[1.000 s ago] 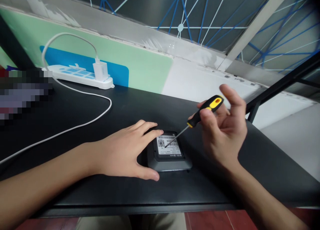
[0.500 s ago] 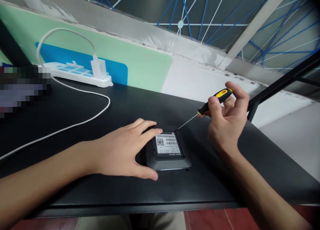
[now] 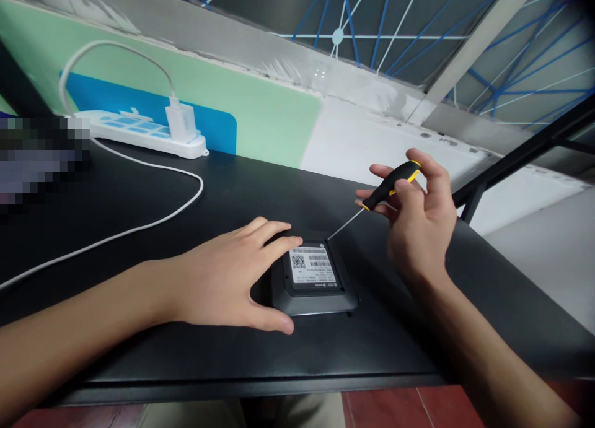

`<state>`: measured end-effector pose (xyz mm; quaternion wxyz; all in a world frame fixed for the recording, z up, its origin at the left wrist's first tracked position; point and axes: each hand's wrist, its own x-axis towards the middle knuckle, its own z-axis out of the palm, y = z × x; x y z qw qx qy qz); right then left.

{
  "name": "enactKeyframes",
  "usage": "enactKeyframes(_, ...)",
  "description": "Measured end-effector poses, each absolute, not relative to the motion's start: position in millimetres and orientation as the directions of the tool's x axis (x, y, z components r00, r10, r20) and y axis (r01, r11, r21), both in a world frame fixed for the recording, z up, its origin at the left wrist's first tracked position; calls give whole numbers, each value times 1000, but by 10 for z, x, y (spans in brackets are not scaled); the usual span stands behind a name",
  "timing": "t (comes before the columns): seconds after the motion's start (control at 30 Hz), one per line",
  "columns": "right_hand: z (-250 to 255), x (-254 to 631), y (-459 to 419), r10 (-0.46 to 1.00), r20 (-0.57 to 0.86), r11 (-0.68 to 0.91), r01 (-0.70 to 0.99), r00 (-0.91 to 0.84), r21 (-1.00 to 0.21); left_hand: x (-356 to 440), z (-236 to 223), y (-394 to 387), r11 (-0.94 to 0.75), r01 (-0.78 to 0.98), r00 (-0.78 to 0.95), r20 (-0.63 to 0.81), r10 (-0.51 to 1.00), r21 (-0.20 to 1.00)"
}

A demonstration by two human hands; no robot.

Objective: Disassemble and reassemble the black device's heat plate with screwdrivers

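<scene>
A dark grey, box-shaped electronic device [image 3: 318,301] lies on the black table, its printed white label [image 3: 312,267] with a QR code facing up. My left hand [image 3: 218,282] rests over its left side, fingers stretched and spread, with the fingertips touching near the label's upper left. In my right hand [image 3: 424,236] is a screwdriver [image 3: 388,186] with a black and yellow handle, held between thumb and fingers. Its thin shaft slants down to the left, and the tip meets the device's far right corner. Whether a screw sits under the tip is too small to see.
A white power strip [image 3: 144,134] with a plugged-in charger [image 3: 181,122] stands by the wall at the back left. Its white cable [image 3: 153,225] curves across the table's left part. A black metal frame [image 3: 515,146] rises on the right. Pixelated items sit far left.
The screwdriver tip has moved from over the label to the device's far right corner and stayed there. Its handle has turned in my right fingers. My left hand keeps its place on the device.
</scene>
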<state>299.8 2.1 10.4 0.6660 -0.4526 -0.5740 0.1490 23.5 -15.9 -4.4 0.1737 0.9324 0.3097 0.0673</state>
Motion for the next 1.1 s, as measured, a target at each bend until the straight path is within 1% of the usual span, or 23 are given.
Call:
enactKeyframes(0.07,104,2994,22,748,586,518,277,313,-809,236,-45,-160,-751,555,800,20,600,357)
enactKeyframes(0.13,104,2985,22,754,572,514,253,323,-820,236,-47,-160,-754,553,800,28,600,355)
enactKeyframes(0.33,114,3008,51,715,571,506,265,403,-821,234,-54,-161,-752,552,794,48,606,361)
enactKeyframes(0.43,148,3012,58,742,509,475,195,436,-858,245,-53,-158,-750,555,793,41,607,360)
enactKeyframes(0.53,186,2986,43,779,459,453,123,427,-883,251,-52,-156,-751,557,795,35,606,354)
enactKeyframes(0.63,194,2957,22,800,464,470,84,381,-879,249,-51,-155,-757,548,800,42,599,355)
enactKeyframes(0.7,178,2950,12,790,479,486,83,383,-870,245,-49,-155,-759,544,803,41,595,357)
enactKeyframes(0.87,144,2985,18,719,559,530,196,412,-825,233,-52,-154,-756,540,799,56,598,370)
enactKeyframes(1.1,170,2988,38,758,522,514,135,392,-847,247,-60,-158,-766,534,800,79,595,358)
